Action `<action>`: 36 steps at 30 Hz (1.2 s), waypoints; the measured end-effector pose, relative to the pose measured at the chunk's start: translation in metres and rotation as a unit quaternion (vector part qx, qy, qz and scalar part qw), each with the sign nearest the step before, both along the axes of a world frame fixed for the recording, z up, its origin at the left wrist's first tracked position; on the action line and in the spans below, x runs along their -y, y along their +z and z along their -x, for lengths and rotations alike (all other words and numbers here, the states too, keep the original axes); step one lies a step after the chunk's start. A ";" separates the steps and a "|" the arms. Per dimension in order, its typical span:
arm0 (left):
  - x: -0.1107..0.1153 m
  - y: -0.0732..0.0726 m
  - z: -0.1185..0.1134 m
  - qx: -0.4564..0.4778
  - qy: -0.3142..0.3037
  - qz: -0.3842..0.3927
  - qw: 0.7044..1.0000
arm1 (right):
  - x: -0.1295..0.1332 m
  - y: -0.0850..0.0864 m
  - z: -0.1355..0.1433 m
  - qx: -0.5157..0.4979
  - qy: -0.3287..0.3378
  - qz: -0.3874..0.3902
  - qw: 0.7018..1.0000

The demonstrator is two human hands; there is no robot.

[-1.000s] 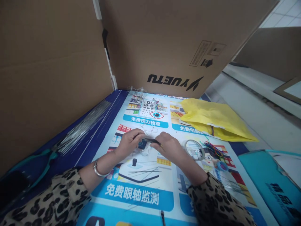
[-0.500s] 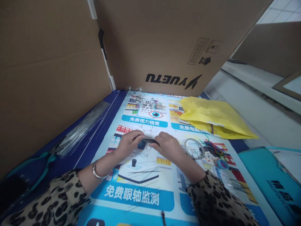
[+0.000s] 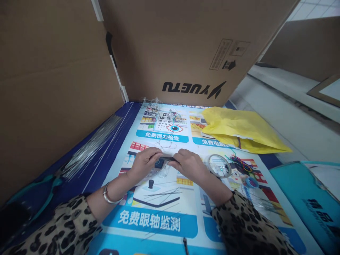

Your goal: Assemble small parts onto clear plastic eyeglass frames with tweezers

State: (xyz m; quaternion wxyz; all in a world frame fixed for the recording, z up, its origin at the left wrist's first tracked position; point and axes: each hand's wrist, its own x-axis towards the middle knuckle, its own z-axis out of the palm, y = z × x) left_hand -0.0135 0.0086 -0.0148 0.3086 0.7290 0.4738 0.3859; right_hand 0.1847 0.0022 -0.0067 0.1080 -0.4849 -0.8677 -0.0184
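My left hand (image 3: 147,161) and my right hand (image 3: 190,164) are close together over the printed sheet, each closed on one end of a thin dark strip (image 3: 169,159). Fingers cover both ends of it, and its exact kind cannot be made out. Fine wire loops (image 3: 162,173) show just below the strip, and more thin loops (image 3: 165,144) lie beyond it. Nearer to me, several loose thin wires (image 3: 163,193) are spread over the sheet. A clear ring-shaped roll (image 3: 220,166) sits beside my right wrist.
Cardboard walls (image 3: 186,42) stand at the back and left. Silver wires (image 3: 92,145) and teal-handled pliers (image 3: 53,186) lie left. To the right are coloured cords (image 3: 241,163), a small blue spool (image 3: 251,182), a yellow bag (image 3: 247,129) and a teal pouch (image 3: 297,191). Tangled wire pieces (image 3: 151,104) lie at the back.
The view has shifted slightly. Both hands keep almost the same place and grip on the dark strip, which sits at a slightly different tilt.
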 end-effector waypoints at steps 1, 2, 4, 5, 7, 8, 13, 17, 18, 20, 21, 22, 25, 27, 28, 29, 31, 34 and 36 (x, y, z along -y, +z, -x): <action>0.000 -0.001 0.000 -0.001 0.001 -0.001 1.000 | 0.000 0.000 0.000 -0.001 0.000 0.001 1.000; 0.000 -0.001 0.000 -0.003 0.002 -0.001 1.000 | 0.000 0.000 0.000 -0.003 0.000 0.001 1.000; 0.000 -0.002 0.001 -0.005 0.002 -0.002 1.000 | 0.001 0.000 0.001 -0.005 0.002 0.001 1.000; 0.000 -0.002 0.001 -0.006 0.002 -0.003 1.000 | 0.001 0.000 0.001 -0.004 0.004 -0.001 1.000; 0.000 -0.002 0.001 -0.008 0.001 -0.004 1.000 | 0.001 -0.001 0.001 -0.005 0.008 -0.005 1.000; 0.000 -0.001 0.001 -0.009 0.002 -0.006 1.000 | 0.000 -0.001 0.001 -0.007 0.011 -0.006 1.000; 0.001 0.000 0.001 -0.005 0.004 -0.012 1.000 | -0.001 -0.003 0.000 -0.016 0.021 -0.006 1.000; 0.001 0.001 0.001 0.005 0.000 -0.007 1.000 | -0.001 -0.004 0.001 -0.017 0.013 -0.009 1.000; 0.001 0.002 0.000 0.011 -0.002 -0.001 1.000 | -0.001 -0.005 0.001 -0.019 0.010 -0.008 1.000; 0.001 0.003 0.000 0.031 -0.007 0.022 0.999 | -0.001 -0.005 0.002 -0.029 -0.001 -0.005 1.000; 0.001 0.003 -0.001 0.042 -0.012 0.037 0.998 | -0.002 -0.005 0.002 -0.037 -0.010 -0.002 0.999; 0.001 0.004 -0.001 0.053 -0.018 0.054 0.997 | -0.002 -0.006 0.002 -0.046 -0.020 0.002 0.999; 0.001 0.007 -0.002 0.088 -0.035 0.097 0.991 | -0.003 -0.007 0.002 -0.068 -0.047 0.020 0.996; 0.001 0.009 -0.002 0.107 -0.045 0.123 0.986 | -0.004 -0.007 0.002 -0.078 -0.050 0.033 0.995; 0.000 0.009 -0.002 0.117 -0.049 0.133 0.983 | -0.004 -0.007 0.002 -0.082 -0.049 0.037 0.995; 0.000 0.009 -0.002 0.126 -0.052 0.141 0.981 | -0.004 -0.007 0.002 -0.085 -0.047 0.040 0.994; 0.000 0.008 -0.002 0.141 -0.054 0.150 0.977 | -0.004 -0.006 0.002 -0.090 -0.045 0.043 0.994; -0.001 0.006 -0.002 0.149 -0.046 0.153 0.976 | -0.004 -0.006 0.002 -0.089 -0.043 0.040 0.994; -0.002 0.005 -0.003 0.148 -0.045 0.160 0.975 | -0.004 -0.006 0.001 -0.087 -0.041 0.036 0.995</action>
